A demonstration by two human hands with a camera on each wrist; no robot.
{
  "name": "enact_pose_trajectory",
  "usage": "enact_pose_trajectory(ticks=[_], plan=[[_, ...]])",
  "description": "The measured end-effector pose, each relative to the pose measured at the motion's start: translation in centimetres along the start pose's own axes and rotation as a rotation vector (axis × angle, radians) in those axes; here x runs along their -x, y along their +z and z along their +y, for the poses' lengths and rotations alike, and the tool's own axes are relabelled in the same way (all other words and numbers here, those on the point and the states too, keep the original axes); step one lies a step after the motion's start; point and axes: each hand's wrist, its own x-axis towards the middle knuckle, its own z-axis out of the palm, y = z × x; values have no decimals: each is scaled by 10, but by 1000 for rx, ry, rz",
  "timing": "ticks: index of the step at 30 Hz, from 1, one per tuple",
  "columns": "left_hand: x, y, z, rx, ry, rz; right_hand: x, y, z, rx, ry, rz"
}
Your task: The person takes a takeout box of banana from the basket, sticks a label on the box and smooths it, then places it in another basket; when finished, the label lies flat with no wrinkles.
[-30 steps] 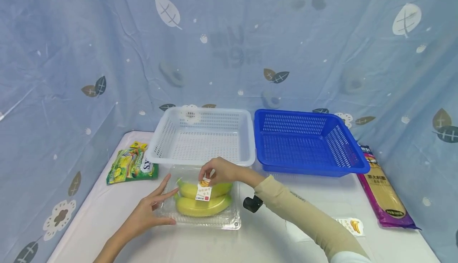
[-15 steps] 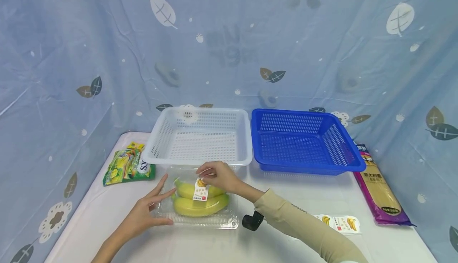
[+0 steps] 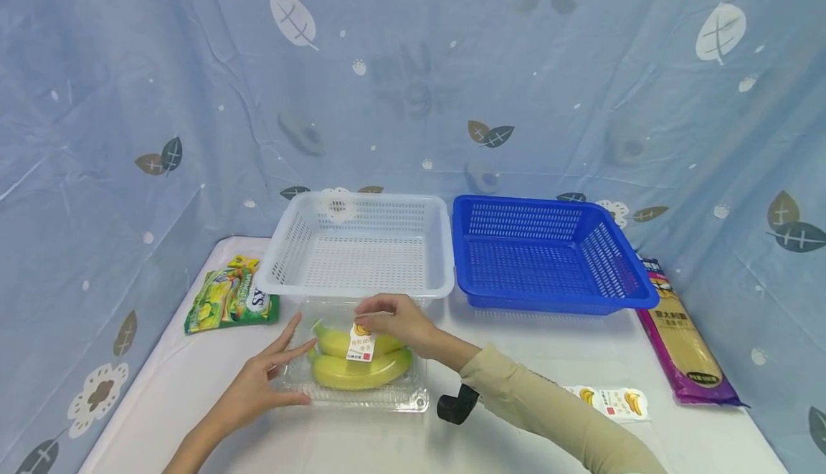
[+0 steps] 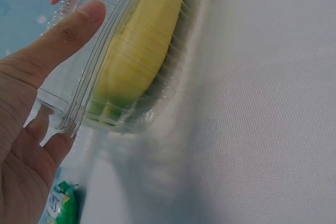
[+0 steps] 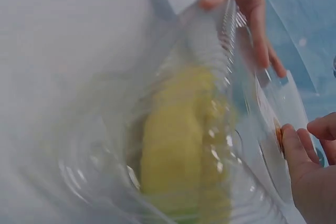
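Bananas (image 3: 361,372) lie inside a clear lidded plastic box (image 3: 418,399) on the table in the head view. A white label (image 3: 358,345) with a banana picture lies against the lid. My left hand (image 3: 261,381) spreads its fingers along the box's left side; in the left wrist view the thumb (image 4: 79,22) lies on the box edge. My right hand (image 3: 406,327) is over the lid, a digit touching the label's top end. The right wrist view shows that digit (image 5: 294,148) on the label, another digit held apart. The label's top corner is partly hidden.
Behind the box stand a white basket (image 3: 445,273) and a blue basket (image 3: 548,302). Green snack packs (image 3: 232,298) lie left, a purple noodle bag (image 3: 687,345) right. A strip of banana labels (image 3: 613,402) lies near the right forearm.
The right hand has shifted slightly on the label; its digits, together at the label's top a second ago, now sit further left. The label, box and left hand keep their places.
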Motion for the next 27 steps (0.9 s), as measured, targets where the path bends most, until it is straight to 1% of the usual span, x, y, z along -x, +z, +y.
enact_pose_trajectory(ticks=[4,9,11,16,17,19,22,23,24,26,27], plan=[[1,1,-1,-1,7,8,5,6,1,-42,47,-23],[2,1,-1,-5,12,3,14,13,3,-52,68,-58],[0,1,0,-5,18,4,18,15,3,-84,68,-70],[-5,-1,-1,-12,28,-10,27,19,4,-134,99,-70],[-6,-1,-1,-12,25,-11,29,19,4,-149,111,-78],[-6,0,-2,-14,22,-10,34,19,4,-209,125,-120],[-3,0,-1,-26,-14,6,41,15,2,-324,143,-165],[-2,1,0,-30,-37,10,44,11,1,-356,144,-168],[-1,1,0,-25,-60,9,47,7,1,-364,129,-164],[2,2,1,-27,-108,6,54,-4,1,-314,75,-118],[3,3,2,-24,-128,5,58,-12,1,-267,38,-89]])
